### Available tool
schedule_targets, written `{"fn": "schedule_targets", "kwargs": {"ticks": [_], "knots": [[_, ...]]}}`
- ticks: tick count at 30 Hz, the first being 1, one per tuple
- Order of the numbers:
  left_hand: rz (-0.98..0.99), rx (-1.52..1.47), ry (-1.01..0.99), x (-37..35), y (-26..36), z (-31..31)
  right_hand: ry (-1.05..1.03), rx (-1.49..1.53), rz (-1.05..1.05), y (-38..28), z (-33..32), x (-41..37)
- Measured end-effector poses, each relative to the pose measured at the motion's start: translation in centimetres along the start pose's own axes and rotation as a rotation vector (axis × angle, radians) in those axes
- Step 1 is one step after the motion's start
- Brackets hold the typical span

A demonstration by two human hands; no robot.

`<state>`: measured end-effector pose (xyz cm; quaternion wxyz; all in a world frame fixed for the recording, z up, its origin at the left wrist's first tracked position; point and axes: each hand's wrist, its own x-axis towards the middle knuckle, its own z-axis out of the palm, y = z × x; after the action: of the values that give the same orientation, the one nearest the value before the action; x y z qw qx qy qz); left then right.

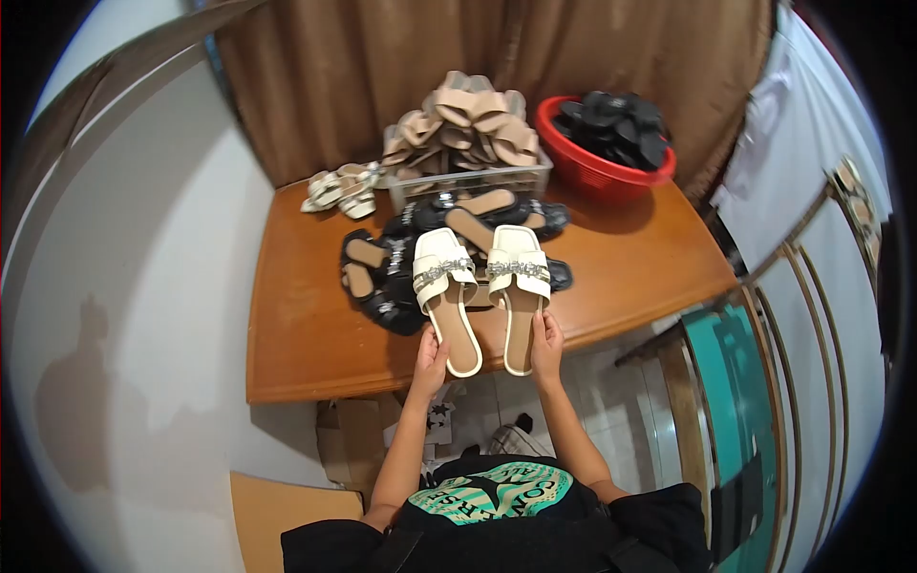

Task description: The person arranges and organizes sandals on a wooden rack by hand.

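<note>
Two cream sandals with jewelled straps and tan insoles are held up side by side over the table's front edge, toes pointing away from me. My left hand grips the left sandal by its outer edge near the heel. On the other side, my right hand has the right sandal pinched at its outer edge. Just behind them lie several black sandals with tan insoles, partly hidden by the cream pair. Another cream pair rests at the table's back left.
A clear plastic bin piled with beige sandals stands at the back of the wooden table. To its right is a red basket of black footwear. A metal rack stands at right; cardboard lies low at left.
</note>
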<state>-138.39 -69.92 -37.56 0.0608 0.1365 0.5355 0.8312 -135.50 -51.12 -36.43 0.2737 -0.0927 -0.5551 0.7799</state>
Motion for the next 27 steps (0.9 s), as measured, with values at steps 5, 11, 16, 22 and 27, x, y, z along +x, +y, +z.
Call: {"fn": "schedule_targets", "kwargs": {"ticks": [5, 11, 16, 22, 27], "knots": [[-0.155, -0.061, -0.335, 0.6, -1.8, 6.3, 0.231, 0.026, -0.065, -5.2, -6.9, -1.6], [-0.274, -0.100, -0.602, -0.5, -5.5, 17.7, 0.504, -0.022, -0.198, -11.3, -16.9, -5.1], [-0.344, -0.113, -0.802, -4.0, -7.4, 28.2, 0.682, -0.057, -0.271, -16.4, -25.7, -8.9], [-0.363, -0.109, -0.949, -8.7, -10.7, 39.7, 0.856, -0.132, -0.385, -22.2, -35.0, -13.3], [-0.304, -0.181, -1.067, -12.9, -11.4, 48.4, 0.933, -0.214, -0.468, -27.0, -41.3, -16.4]]}}
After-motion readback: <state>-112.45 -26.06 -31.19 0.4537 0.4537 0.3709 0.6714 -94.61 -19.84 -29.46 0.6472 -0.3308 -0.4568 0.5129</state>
